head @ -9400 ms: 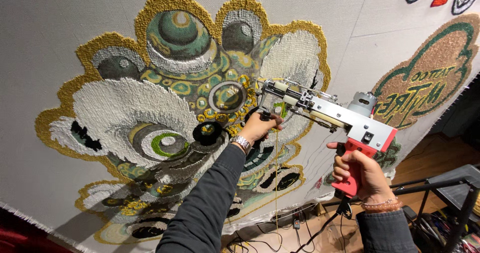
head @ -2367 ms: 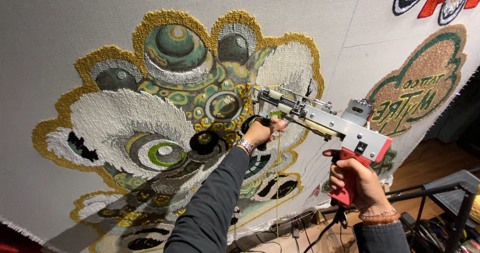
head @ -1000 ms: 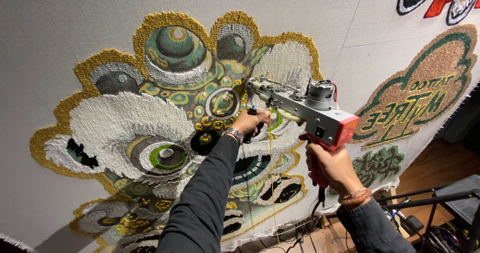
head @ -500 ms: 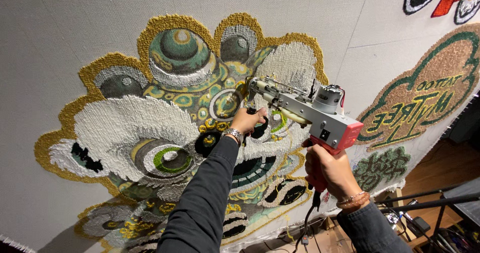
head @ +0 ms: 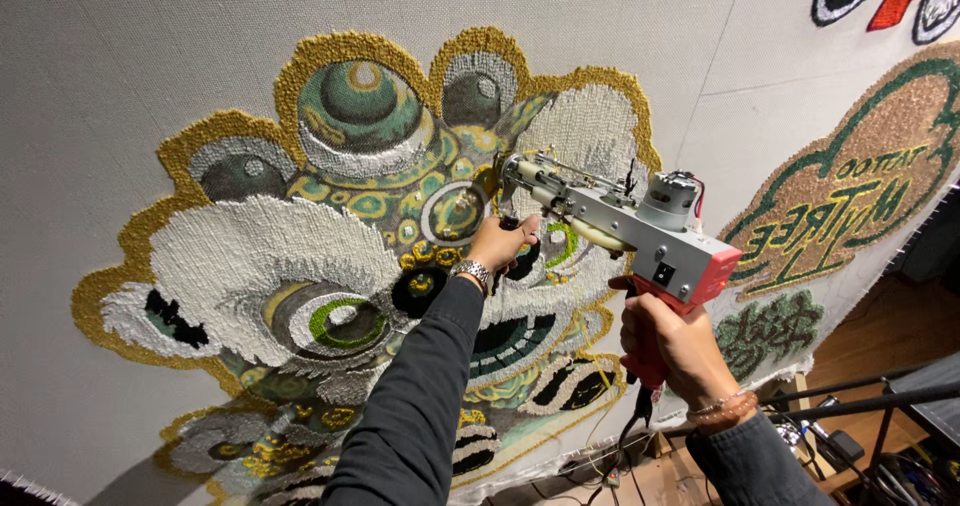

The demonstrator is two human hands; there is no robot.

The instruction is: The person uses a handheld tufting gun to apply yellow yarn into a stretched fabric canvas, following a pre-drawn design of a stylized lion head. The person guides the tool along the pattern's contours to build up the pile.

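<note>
My right hand is wrapped tight around the red pistol grip of the grey-and-red metal tufting gun, and my left hand is closed on the gun's black front handle, so both hands are clamped on the one tool, its needle end pressed to the stretched pale-grey backing cloth near the middle of the design. The big tufted lion-dance face, gold-rimmed with white, green and black yarn, looks mostly filled to me: the gold border, the round eyes, the white brows and the dark mouth are all in. What seems left is patching in the centre where the gun sits, and perhaps the lower edge, which I cannot judge well. A brown-and-green tufted emblem with lettering hangs finished to the right.
</note>
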